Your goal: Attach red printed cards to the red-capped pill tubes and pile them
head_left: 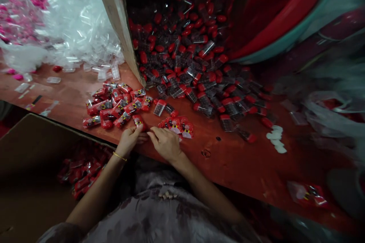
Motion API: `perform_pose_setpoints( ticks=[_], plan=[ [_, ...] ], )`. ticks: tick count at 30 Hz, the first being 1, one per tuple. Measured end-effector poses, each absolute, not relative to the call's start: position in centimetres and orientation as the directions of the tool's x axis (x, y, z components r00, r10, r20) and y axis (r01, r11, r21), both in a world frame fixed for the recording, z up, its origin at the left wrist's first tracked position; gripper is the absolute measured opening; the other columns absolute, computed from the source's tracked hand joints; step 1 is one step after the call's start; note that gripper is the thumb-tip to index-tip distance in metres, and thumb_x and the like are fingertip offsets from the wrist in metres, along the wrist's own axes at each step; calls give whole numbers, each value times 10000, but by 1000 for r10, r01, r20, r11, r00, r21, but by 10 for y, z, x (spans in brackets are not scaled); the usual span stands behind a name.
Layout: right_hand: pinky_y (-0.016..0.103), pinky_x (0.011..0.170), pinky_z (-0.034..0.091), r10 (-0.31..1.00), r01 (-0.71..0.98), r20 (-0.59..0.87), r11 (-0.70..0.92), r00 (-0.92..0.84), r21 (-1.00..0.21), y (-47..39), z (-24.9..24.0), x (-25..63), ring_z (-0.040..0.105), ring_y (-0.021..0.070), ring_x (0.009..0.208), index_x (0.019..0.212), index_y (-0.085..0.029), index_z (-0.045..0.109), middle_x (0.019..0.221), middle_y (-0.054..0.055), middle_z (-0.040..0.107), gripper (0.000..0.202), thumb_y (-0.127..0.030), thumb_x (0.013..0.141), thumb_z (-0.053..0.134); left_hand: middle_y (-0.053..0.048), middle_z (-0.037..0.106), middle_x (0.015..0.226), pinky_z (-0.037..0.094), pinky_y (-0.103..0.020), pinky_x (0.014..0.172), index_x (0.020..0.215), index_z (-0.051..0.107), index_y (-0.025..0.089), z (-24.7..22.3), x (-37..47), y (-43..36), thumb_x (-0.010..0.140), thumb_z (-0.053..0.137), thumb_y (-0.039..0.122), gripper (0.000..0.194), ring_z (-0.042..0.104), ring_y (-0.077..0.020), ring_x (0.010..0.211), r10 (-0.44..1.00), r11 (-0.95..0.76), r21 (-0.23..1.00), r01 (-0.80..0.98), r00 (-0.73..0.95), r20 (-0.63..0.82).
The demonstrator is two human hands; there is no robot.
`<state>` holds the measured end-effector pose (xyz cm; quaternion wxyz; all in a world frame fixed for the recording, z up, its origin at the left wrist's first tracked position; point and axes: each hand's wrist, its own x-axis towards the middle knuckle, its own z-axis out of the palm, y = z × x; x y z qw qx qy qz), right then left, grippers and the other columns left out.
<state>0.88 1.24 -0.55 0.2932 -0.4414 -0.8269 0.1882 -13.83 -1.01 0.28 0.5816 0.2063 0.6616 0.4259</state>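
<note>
My left hand (pixel 130 139) is closed around a small red-labelled plastic container (pixel 138 120), thumb uppermost, at the table's front edge. My right hand (pixel 165 143) meets it from the right with bent fingers pinched together; what lies between them is hidden. Just beyond my right hand are several flat red printed labels (pixel 182 126), fanned in a small stack. Behind my left hand lies a pile of red-wrapped containers (pixel 116 104) with the same print. Two unwrapped clear containers with red caps, one a clear container (pixel 160 107), rest between the piles.
A cardboard box (pixel 114 15) on its side spills many red-capped containers (pixel 199 79). Clear plastic pieces (pixel 80 26) and pink parts (pixel 19 21) are heaped at left. Nested basins (pixel 281 19) stand at right, white discs (pixel 276 138) nearer. Below the edge, an open carton (pixel 34 152) holds wrapped containers.
</note>
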Motion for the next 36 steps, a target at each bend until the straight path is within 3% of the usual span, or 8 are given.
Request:
perform_pose_setpoints(
  ticks=[6,11,16,21,24,28,31,36],
  plan=[
    [265,690,465,859,672,400,504,-320,-542,19,-1,50,653,163,688,854,-238,686,763,37,732,228,-324,903,480,-62,618,469,407,-268,446,571,541,187,12,-174,0,698,538,645,476,581,-196,426,771,637,675,372,-326,-547],
    [275,647,495,901,756,417,356,-121,-550,26,-22,102,684,187,707,883,-212,696,817,56,744,230,-319,886,492,-140,648,616,353,-308,542,684,631,178,36,-167,-4,816,404,588,487,632,-303,669,902,431,197,880,-414,-124],
    [275,614,503,916,787,398,276,-42,-552,27,-31,119,688,191,680,870,-206,693,797,56,743,236,-329,881,492,-138,682,857,356,-292,641,1036,613,159,37,-124,39,871,367,528,473,628,-266,841,977,154,260,953,-186,105],
    [280,651,513,908,788,418,276,-27,-551,19,-28,128,684,185,701,875,-198,687,807,64,737,232,-313,889,486,-141,670,872,340,-290,605,867,650,156,16,-111,89,818,507,477,355,609,-253,795,996,93,311,946,-86,-34],
    [301,678,523,893,769,450,290,-3,-570,16,-19,134,670,187,727,981,-176,660,823,76,720,239,-316,889,489,-84,673,809,359,-277,611,883,652,178,21,-107,89,812,538,421,278,603,-220,754,999,20,393,919,-33,25],
    [408,907,473,827,745,530,471,-187,-472,22,7,127,569,254,1081,1254,-145,508,1164,143,623,464,-367,849,556,-54,666,830,415,-269,674,895,655,187,41,-82,66,803,580,313,174,599,-183,752,931,-361,453,815,342,127],
    [405,904,471,805,707,466,567,-367,-422,24,15,122,563,247,1086,1267,-158,496,1193,129,616,408,-298,884,504,-63,662,823,454,-278,723,879,648,171,45,-58,52,820,545,218,128,604,-180,791,823,-548,469,693,548,151],
    [367,777,500,915,819,381,319,-134,-478,12,-15,152,631,229,874,1087,-167,614,976,104,698,270,-260,892,451,-154,579,1238,422,-409,943,1127,600,157,19,-40,51,856,496,279,314,546,-261,1117,861,-507,386,771,429,273]
  ],
)
